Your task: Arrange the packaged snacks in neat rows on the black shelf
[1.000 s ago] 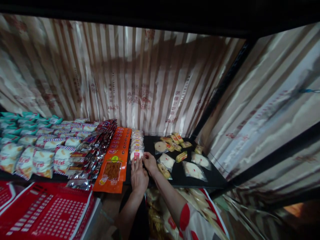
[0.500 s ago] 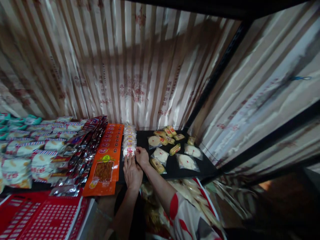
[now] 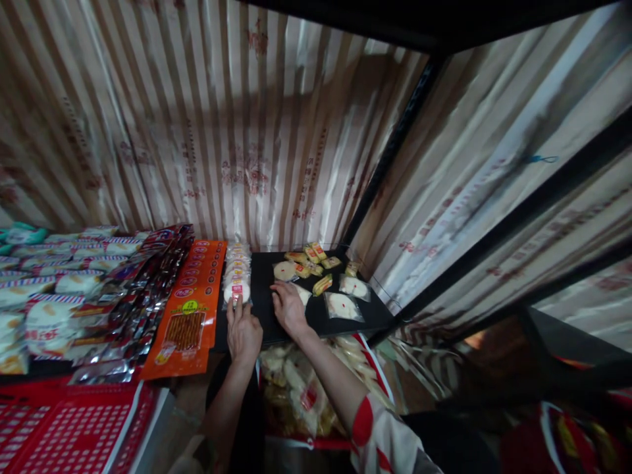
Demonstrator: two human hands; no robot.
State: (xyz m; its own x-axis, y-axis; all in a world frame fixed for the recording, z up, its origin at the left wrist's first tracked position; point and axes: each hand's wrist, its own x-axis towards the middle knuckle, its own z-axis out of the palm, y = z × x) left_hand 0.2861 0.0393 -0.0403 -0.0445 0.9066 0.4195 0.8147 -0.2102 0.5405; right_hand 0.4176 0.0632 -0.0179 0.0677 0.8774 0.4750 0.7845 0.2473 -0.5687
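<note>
My left hand [image 3: 244, 334] rests with fingers stretched forward, its tips touching the near end of a row of round white snack packets [image 3: 237, 289]. To its right, my right hand [image 3: 290, 309] is over a flat clear packet with a white round piece [image 3: 302, 294] and partly hides it; its fingers are apart and I see nothing gripped. Around it on the black shelf [image 3: 276, 334] lie small yellow packets [image 3: 322, 284] and other clear packets [image 3: 343, 306]. A large orange bag [image 3: 185, 322] lies left of the white row.
Dark shiny packets [image 3: 143, 296] and stacked white packets [image 3: 54, 322] fill the shelf's left part. Below stand a red basket [image 3: 74, 421] and a box of wrapped snacks [image 3: 291, 388]. Black frame bars [image 3: 415, 105] and striped sheeting [image 3: 276, 158] enclose the shelf.
My right hand has left the white row and moved right, onto the clear packet. My left hand stays at the row's near end. The view has shifted right.
</note>
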